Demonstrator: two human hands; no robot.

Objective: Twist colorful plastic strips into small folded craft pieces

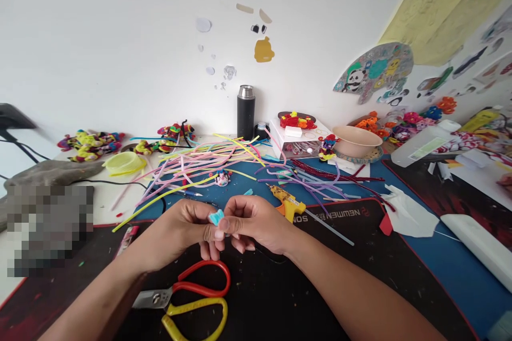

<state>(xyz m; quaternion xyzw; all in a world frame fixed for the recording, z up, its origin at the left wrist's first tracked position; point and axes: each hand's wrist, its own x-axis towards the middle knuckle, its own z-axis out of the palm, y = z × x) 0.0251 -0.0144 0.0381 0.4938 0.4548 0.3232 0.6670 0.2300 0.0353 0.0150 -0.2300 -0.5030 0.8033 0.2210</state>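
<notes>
One turquoise piece point(216, 217): perhaps chenille stem, pinched by left hand point(188, 226) and right hand point(254, 224) above black desk mat point(276, 301);
Scissors point(163, 297): lying nearer, handles red and yellow;
Glue gun point(292, 204): yellow, beyond right hand.

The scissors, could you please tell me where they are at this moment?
In the head view, the scissors lie on the dark mat near the bottom, left of centre, below the left hand, blades partly hidden by the left forearm.
</notes>
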